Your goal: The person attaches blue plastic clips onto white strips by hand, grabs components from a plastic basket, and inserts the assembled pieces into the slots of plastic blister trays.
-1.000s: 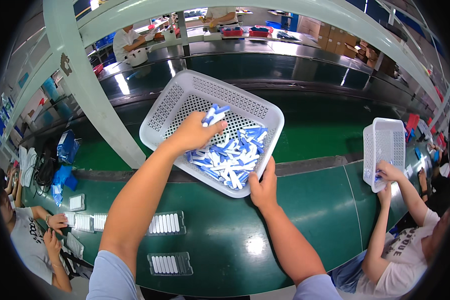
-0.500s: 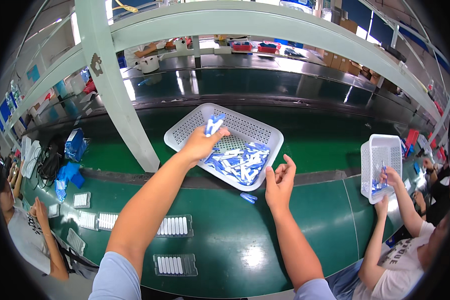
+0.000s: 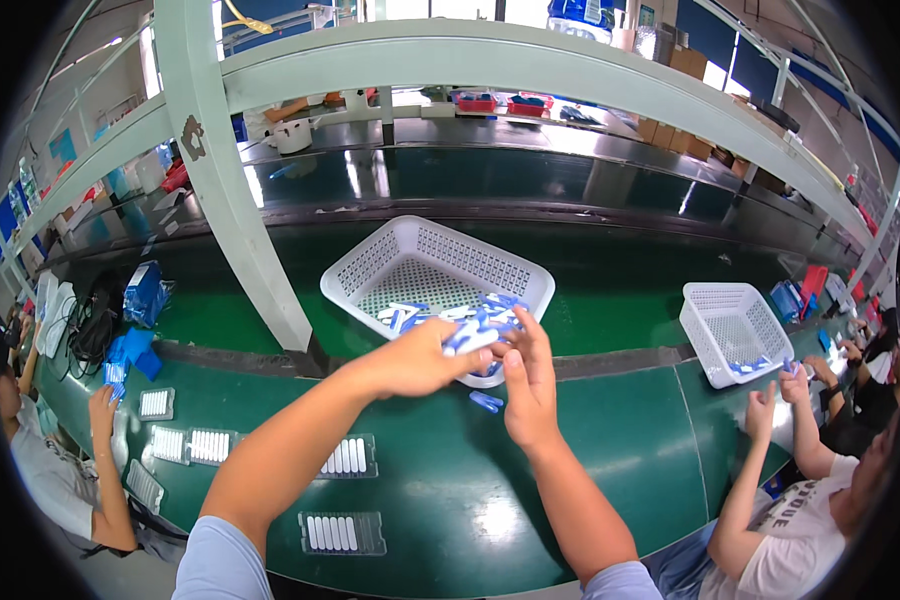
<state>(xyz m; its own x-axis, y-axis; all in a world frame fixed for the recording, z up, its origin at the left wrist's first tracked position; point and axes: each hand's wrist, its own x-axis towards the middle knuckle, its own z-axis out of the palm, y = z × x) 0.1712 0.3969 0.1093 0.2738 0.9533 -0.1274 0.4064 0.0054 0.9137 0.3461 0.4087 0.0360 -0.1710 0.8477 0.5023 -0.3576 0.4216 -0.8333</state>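
Within the left hand (image 3: pixel 415 358) sit gripped blue-and-white pieces (image 3: pixel 467 341); the right hand (image 3: pixel 530 395) spreads beside them, contact unclear. More lie in the pale basket (image 3: pixel 370 266). Gathering seems the step; next likely calls for evening the bunch.

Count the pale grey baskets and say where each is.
2. One basket is at centre, partly behind the left hand and right hand; the other basket is at right, near a co-worker. Others may be hidden.

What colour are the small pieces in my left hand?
The pieces are blue and white, best seen in the head view.
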